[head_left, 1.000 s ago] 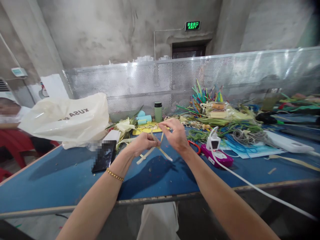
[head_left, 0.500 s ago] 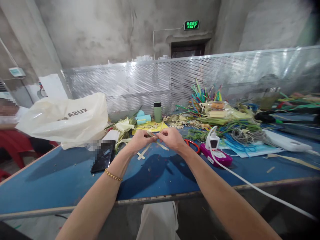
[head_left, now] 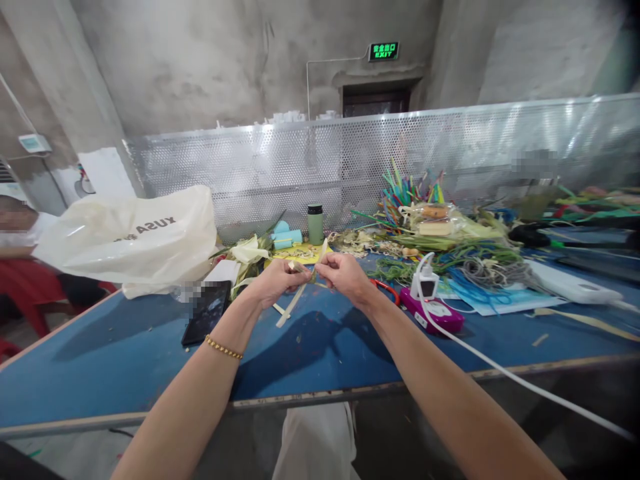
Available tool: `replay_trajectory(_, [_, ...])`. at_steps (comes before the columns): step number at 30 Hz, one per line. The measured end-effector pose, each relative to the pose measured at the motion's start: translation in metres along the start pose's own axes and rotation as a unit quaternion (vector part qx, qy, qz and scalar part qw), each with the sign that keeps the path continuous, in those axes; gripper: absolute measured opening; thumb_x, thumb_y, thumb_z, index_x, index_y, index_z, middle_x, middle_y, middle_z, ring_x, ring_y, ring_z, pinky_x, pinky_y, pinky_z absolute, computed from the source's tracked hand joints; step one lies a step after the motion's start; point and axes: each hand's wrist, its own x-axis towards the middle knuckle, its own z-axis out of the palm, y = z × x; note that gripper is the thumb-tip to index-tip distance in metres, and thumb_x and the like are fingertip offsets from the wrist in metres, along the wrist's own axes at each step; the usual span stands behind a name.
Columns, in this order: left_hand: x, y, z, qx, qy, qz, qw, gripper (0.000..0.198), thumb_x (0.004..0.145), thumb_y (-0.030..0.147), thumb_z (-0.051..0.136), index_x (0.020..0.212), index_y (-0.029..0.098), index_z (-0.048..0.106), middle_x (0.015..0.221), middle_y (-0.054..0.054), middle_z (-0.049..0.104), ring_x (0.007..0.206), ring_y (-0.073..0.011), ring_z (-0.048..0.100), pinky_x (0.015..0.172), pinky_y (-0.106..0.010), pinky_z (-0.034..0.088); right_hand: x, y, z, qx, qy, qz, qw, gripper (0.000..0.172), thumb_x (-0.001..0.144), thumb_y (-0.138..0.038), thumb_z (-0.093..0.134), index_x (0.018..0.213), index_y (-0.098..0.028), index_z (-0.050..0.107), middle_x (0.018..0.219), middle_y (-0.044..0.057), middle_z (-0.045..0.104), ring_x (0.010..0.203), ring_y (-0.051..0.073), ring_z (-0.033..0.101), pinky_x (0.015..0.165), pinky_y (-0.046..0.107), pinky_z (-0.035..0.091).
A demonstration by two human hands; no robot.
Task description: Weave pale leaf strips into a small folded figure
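Observation:
Both my hands are raised a little above the blue table, pinching pale straw-coloured leaf strips between them. My left hand is closed on the strips from the left, a gold bracelet on its wrist. My right hand pinches the same strips from the right, fingertips nearly touching the left's. One strip end hangs down toward the table, another points up between the hands.
A black phone lies left of my hands. A white plastic bag, a green flask, red scissors, a magenta charger with white cable and heaps of coloured strips crowd the back. A seated person is at far left.
My right hand came down from an open raised pose and closed on the strips beside my left. The strips were then turned, with one end now hanging lower.

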Motion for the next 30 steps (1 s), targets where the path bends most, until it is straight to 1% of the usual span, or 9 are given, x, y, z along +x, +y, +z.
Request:
replay_trajectory(4, [0.0000, -0.0005, -0.0004, -0.005, 0.004, -0.004, 1.000, 0.028, 0.065, 0.037, 0.073, 0.068, 0.011, 0.063, 0.052, 0.004, 0.042, 0.048, -0.0055, 0.030, 0.047, -0.023, 0.021, 0.0026, 0.0039, 0.0009, -0.072, 0.026, -0.018, 0.997, 0.022, 0.075, -0.032, 0.054, 0.062, -0.016, 0.055, 0.051, -0.003, 0.049, 0.049, 0.009, 0.043, 0.049, 0.021, 0.033])
replay_trajectory(8, [0.0007, -0.0006, -0.0006, 0.004, 0.019, -0.006, 1.000, 0.027, 0.065, 0.036, 0.072, 0.068, 0.010, 0.064, 0.053, 0.004, 0.043, 0.049, -0.0060, 0.030, 0.048, -0.023, 0.020, 0.0057, 0.0066, 0.0011, -0.122, 0.046, -0.051, 0.990, 0.023, 0.077, -0.031, 0.054, 0.062, -0.015, 0.057, 0.054, -0.002, 0.052, 0.053, 0.010, 0.045, 0.052, 0.021, 0.034])
replay_trajectory(10, [0.0014, -0.0008, -0.0008, 0.004, 0.031, 0.000, 1.000, 0.026, 0.066, 0.035, 0.072, 0.068, 0.010, 0.064, 0.053, 0.003, 0.044, 0.049, -0.0061, 0.031, 0.048, -0.023, 0.021, 0.0059, 0.0076, 0.0013, -0.131, 0.036, -0.049, 0.990, 0.026, 0.079, -0.031, 0.053, 0.060, -0.014, 0.058, 0.056, 0.000, 0.056, 0.055, 0.010, 0.048, 0.053, 0.021, 0.035])
replay_trajectory(12, [0.0021, -0.0009, -0.0011, 0.003, 0.036, 0.005, 0.999, 0.025, 0.067, 0.035, 0.071, 0.068, 0.011, 0.065, 0.053, 0.003, 0.045, 0.049, -0.0060, 0.031, 0.048, -0.023, 0.021, 0.0047, 0.0084, 0.0022, -0.103, -0.022, -0.018, 0.994, 0.028, 0.082, -0.029, 0.049, 0.059, -0.014, 0.058, 0.059, 0.002, 0.060, 0.055, 0.011, 0.053, 0.053, 0.021, 0.039])
replay_trajectory(14, [0.0025, -0.0006, -0.0011, 0.001, 0.034, 0.010, 0.999, 0.026, 0.067, 0.035, 0.071, 0.067, 0.011, 0.064, 0.054, 0.003, 0.047, 0.049, -0.0057, 0.030, 0.048, -0.023, 0.020, 0.0025, 0.0091, 0.0036, -0.050, -0.088, 0.021, 0.995, 0.026, 0.082, -0.024, 0.048, 0.060, -0.014, 0.058, 0.062, 0.003, 0.064, 0.054, 0.011, 0.056, 0.050, 0.020, 0.041])
replay_trajectory(16, [0.0025, 0.0001, -0.0010, -0.006, 0.034, 0.014, 0.999, 0.026, 0.067, 0.035, 0.070, 0.065, 0.010, 0.062, 0.054, 0.002, 0.047, 0.048, -0.0053, 0.029, 0.048, -0.023, 0.020, 0.0002, 0.0097, 0.0049, -0.010, -0.115, 0.047, 0.992, 0.019, 0.080, -0.020, 0.050, 0.062, -0.014, 0.057, 0.062, 0.002, 0.064, 0.050, 0.010, 0.056, 0.045, 0.018, 0.041])
replay_trajectory(22, [0.0034, -0.0012, -0.0023, -0.034, 0.051, 0.000, 0.998, 0.025, 0.068, 0.034, 0.070, 0.065, 0.012, 0.059, 0.050, 0.004, 0.043, 0.045, -0.0046, 0.031, 0.045, -0.021, 0.021, -0.0014, 0.0101, 0.0038, 0.046, -0.104, 0.055, 0.992, 0.014, 0.076, -0.023, 0.058, 0.067, -0.013, 0.059, 0.061, 0.001, 0.062, 0.045, 0.005, 0.050, 0.039, 0.014, 0.038])
replay_trajectory(25, [0.0050, -0.0037, -0.0034, -0.055, 0.076, -0.019, 0.995, 0.030, 0.071, 0.037, 0.068, 0.061, 0.013, 0.053, 0.050, 0.003, 0.045, 0.044, -0.0050, 0.035, 0.044, -0.020, 0.023, -0.0010, 0.0083, 0.0035, 0.049, -0.100, 0.052, 0.992, 0.011, 0.073, -0.022, 0.059, 0.068, -0.013, 0.057, 0.061, 0.001, 0.062, 0.045, 0.005, 0.049, 0.038, 0.014, 0.037])
replay_trajectory(30, [0.0057, -0.0031, -0.0018, -0.086, 0.109, -0.011, 0.990, 0.033, 0.068, 0.039, 0.071, 0.060, 0.013, 0.052, 0.053, 0.001, 0.050, 0.044, -0.0049, 0.038, 0.043, -0.020, 0.026, -0.0022, 0.0009, 0.0048, 0.054, -0.075, 0.053, 0.994, 0.004, 0.069, -0.017, 0.058, 0.071, -0.014, 0.056, 0.056, -0.002, 0.058, 0.043, 0.004, 0.045, 0.039, 0.014, 0.034])
